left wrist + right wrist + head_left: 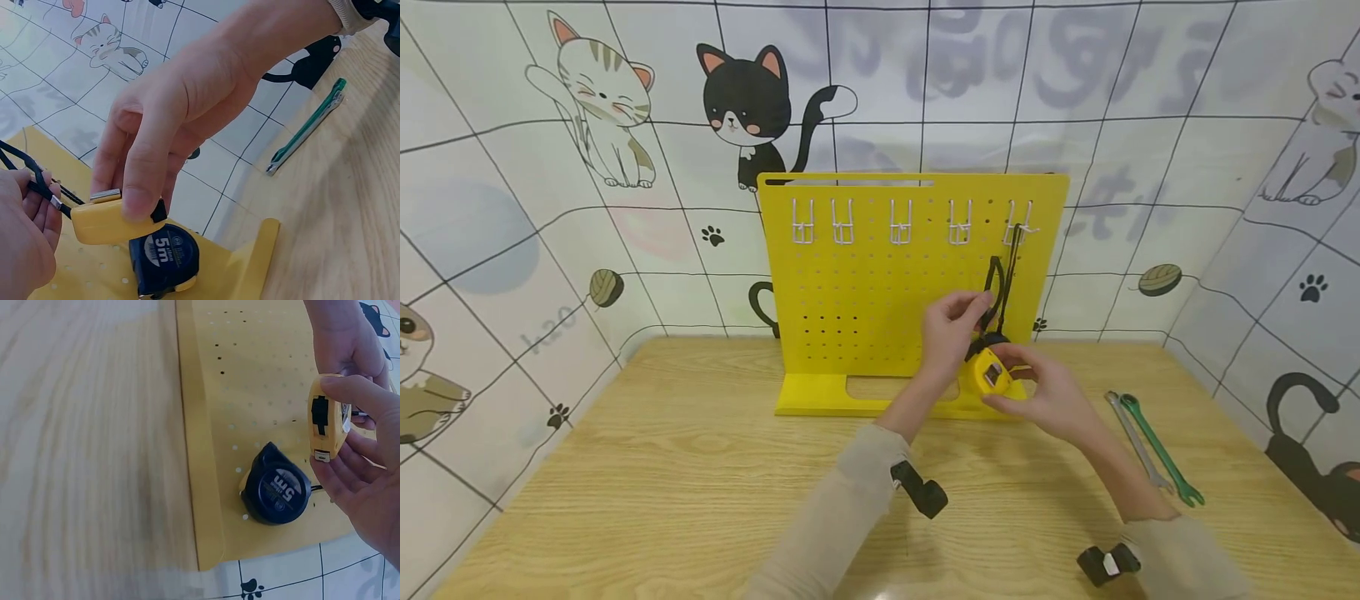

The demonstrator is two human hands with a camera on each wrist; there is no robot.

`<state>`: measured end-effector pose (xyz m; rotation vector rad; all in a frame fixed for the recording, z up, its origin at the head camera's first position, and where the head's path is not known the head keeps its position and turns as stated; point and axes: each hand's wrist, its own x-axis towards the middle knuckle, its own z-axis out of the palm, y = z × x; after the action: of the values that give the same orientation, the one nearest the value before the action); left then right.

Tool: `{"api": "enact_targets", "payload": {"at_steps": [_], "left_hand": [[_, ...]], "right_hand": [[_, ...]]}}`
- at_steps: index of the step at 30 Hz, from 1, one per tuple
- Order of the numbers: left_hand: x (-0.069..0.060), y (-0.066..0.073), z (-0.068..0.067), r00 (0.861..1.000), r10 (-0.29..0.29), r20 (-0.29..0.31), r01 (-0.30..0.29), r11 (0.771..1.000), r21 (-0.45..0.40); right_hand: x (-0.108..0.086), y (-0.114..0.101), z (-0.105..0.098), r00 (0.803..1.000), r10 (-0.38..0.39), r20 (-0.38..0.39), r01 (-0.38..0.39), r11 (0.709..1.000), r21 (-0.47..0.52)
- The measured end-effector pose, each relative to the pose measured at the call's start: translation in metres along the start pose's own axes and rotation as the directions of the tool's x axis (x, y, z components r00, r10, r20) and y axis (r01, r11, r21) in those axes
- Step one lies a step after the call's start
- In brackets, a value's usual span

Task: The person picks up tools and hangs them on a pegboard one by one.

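My left hand (950,333) pinches the black wrist strap (995,279) of a yellow tape measure (987,373). My right hand (1047,392) grips the case, thumb on one side and fingers on the other, as the right wrist view shows. Both hands are in front of the right part of a yellow pegboard (880,308). Just behind the yellow one, a dark tape measure marked 5m (278,492) hangs by its cord from the rightmost white hook (1019,223). The yellow tape's strap loop stands below that hook, apart from the other hooks.
Several white wire hooks, such as this one (960,223), line the board's upper part. A silver wrench (1138,442) and a green wrench (1161,450) lie on the wooden table (685,475) to the right. A cat-patterned tiled wall covering (880,83) stands behind.
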<state>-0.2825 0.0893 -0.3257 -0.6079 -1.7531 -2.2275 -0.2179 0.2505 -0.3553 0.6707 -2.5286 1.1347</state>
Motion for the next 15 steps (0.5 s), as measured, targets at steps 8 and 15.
{"api": "enact_targets", "payload": {"at_steps": [8,15], "left_hand": [[0.012,0.01,-0.004,0.999,0.029,-0.027,-0.03,0.998,-0.055],[0.022,0.018,-0.007,0.998,0.008,-0.061,-0.011,0.998,-0.058]], "right_hand": [[0.011,-0.01,0.001,0.999,-0.018,-0.04,0.018,1.0,0.008],[0.019,-0.02,0.002,0.998,0.004,-0.057,-0.001,0.999,0.054]]}}
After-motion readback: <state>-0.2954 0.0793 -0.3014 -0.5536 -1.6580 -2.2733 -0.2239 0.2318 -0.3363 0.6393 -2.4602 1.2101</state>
